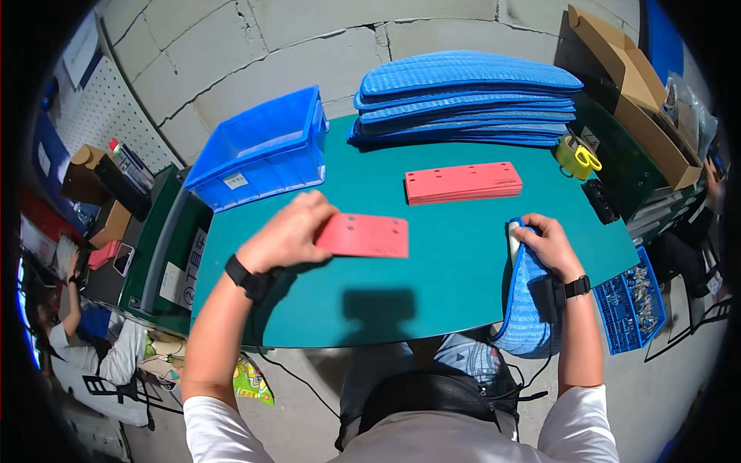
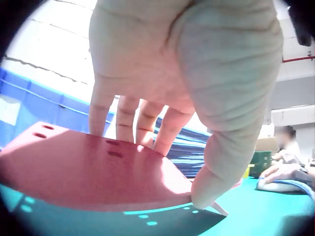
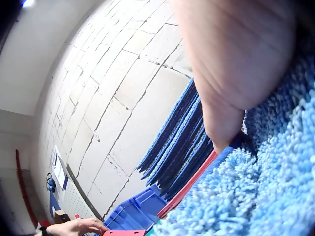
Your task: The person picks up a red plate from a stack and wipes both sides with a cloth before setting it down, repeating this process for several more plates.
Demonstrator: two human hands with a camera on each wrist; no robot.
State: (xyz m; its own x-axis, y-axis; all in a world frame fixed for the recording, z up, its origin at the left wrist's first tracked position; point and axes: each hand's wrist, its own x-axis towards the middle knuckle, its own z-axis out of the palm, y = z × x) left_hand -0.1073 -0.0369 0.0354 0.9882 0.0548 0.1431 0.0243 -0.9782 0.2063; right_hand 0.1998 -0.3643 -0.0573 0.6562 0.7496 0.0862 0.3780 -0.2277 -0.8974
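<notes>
My left hand (image 1: 289, 231) pinches a red card with holes (image 1: 369, 236) between thumb and fingers, held over the left half of the table; in the left wrist view the card (image 2: 93, 169) spans below the palm. At the table's right side my right hand (image 1: 546, 245) grips the end of a blue fluffy pad (image 1: 528, 312), whose lower part hangs past the front edge. The pad's pile (image 3: 231, 196) fills the lower right of the right wrist view. A stack of red cards (image 1: 463, 184) lies between the hands, farther back.
Behind are a blue bin (image 1: 262, 150) at left and a tall stack of blue pads (image 1: 463, 96). Yellow-handled scissors (image 1: 587, 160) and a black object (image 1: 599, 202) lie at the right edge. A blue basket (image 1: 631, 301) of small parts stands beyond; another person sits far left.
</notes>
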